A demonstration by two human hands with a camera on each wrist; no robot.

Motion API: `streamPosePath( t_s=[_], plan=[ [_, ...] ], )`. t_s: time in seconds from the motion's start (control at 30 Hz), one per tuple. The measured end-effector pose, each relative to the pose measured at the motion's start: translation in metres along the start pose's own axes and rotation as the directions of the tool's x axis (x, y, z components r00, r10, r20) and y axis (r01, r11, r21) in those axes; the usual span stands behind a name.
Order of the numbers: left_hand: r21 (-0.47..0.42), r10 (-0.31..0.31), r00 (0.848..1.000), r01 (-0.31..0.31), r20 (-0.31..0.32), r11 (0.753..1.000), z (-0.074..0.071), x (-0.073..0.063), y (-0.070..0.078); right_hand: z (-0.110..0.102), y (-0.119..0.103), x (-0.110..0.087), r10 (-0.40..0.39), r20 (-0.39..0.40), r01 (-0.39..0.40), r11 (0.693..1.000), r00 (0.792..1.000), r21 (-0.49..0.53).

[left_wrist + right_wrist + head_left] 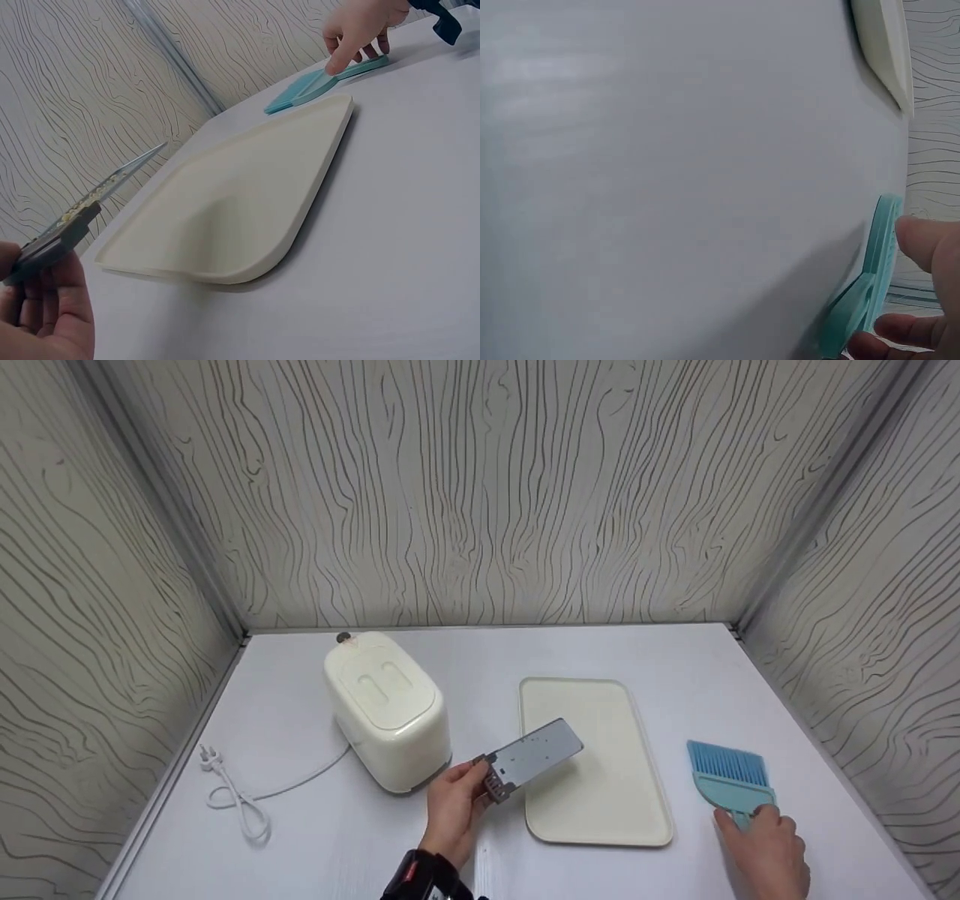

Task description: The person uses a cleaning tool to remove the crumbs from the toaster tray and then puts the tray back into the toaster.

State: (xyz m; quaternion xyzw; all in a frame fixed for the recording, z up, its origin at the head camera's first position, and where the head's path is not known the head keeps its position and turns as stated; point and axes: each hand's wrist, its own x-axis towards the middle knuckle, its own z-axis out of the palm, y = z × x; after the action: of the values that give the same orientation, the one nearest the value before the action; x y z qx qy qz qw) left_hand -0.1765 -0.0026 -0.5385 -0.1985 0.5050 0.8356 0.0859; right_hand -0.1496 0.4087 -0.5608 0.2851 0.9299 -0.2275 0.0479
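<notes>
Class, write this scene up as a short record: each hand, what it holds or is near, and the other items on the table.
Left hand: holds the flat grey plate by its darker end
Plate position: raised, far end over the cream tray
Plate surface: small bits on it
Right hand: at the handle of the blue brush; firmness of grip unclear
Brush position: right of the cream tray
Cream appliance: on the table, left of the tray
White cord: its plug lies unconnected

Three-sided booth (900, 547): wood-grain-patterned panels (480, 495), metal corner strips (154, 495), white tabletop (480, 652).
</notes>
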Motion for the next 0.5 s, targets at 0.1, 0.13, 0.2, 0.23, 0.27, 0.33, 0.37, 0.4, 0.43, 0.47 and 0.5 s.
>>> streamPosePath(
  t_s=[0.1, 0.13, 0.2, 0.23, 0.27, 0.33, 0.37, 0.4, 0.43, 0.47, 0.5],
  plan=[
    [0.014, 0.009, 1.0, -0.009, -0.001, 1.0, -0.001, -0.001, 0.0, 0.003, 0.005, 0.0, -0.006, 0.016, 0.006, 1.0, 1.0, -0.003],
    [0.015, 0.011, 1.0, -0.011, -0.001, 1.0, -0.001, -0.001, 0.0, 0.003, 0.007, 0.0, -0.013, 0.023, 0.013, 1.0, 1.0, -0.007],
    [0.021, 0.012, 1.0, -0.012, -0.001, 1.0, -0.001, -0.001, -0.001, 0.004, 0.01, 0.001, -0.032, 0.037, 0.032, 0.999, 0.999, -0.013],
    [0.021, 0.01, 1.0, -0.01, -0.001, 1.0, -0.001, -0.001, -0.001, 0.004, 0.011, 0.001, -0.041, 0.041, 0.042, 0.999, 0.998, -0.017],
    [0.023, 0.007, 1.0, -0.007, -0.001, 1.0, -0.001, -0.001, -0.001, 0.004, 0.012, 0.002, -0.049, 0.045, 0.05, 0.999, 0.998, -0.022],
    [0.026, -0.001, 1.0, 0.001, -0.001, 1.0, -0.002, 0.0, -0.001, 0.003, 0.014, 0.002, -0.059, 0.053, 0.06, 0.998, 0.997, -0.025],
    [0.027, -0.003, 1.0, 0.003, 0.0, 1.0, -0.002, 0.0, -0.002, 0.003, 0.015, 0.002, -0.057, 0.059, 0.058, 0.998, 0.997, -0.02],
    [0.027, -0.003, 1.0, 0.003, 0.001, 1.0, -0.002, 0.001, -0.002, 0.002, 0.015, 0.002, -0.052, 0.063, 0.053, 0.998, 0.997, -0.016],
    [0.025, -0.004, 1.0, 0.004, 0.001, 1.0, -0.002, 0.001, -0.003, 0.002, 0.015, 0.002, -0.042, 0.065, 0.042, 0.999, 0.997, -0.006],
    [0.022, -0.006, 1.0, 0.006, 0.002, 1.0, -0.002, 0.001, -0.003, 0.001, 0.016, 0.001, -0.032, 0.071, 0.032, 0.999, 0.997, 0.005],
    [0.02, -0.005, 1.0, 0.005, 0.002, 1.0, -0.002, 0.001, -0.003, 0.001, 0.016, 0.001, -0.022, 0.074, 0.021, 1.0, 0.997, 0.019]
  ],
)
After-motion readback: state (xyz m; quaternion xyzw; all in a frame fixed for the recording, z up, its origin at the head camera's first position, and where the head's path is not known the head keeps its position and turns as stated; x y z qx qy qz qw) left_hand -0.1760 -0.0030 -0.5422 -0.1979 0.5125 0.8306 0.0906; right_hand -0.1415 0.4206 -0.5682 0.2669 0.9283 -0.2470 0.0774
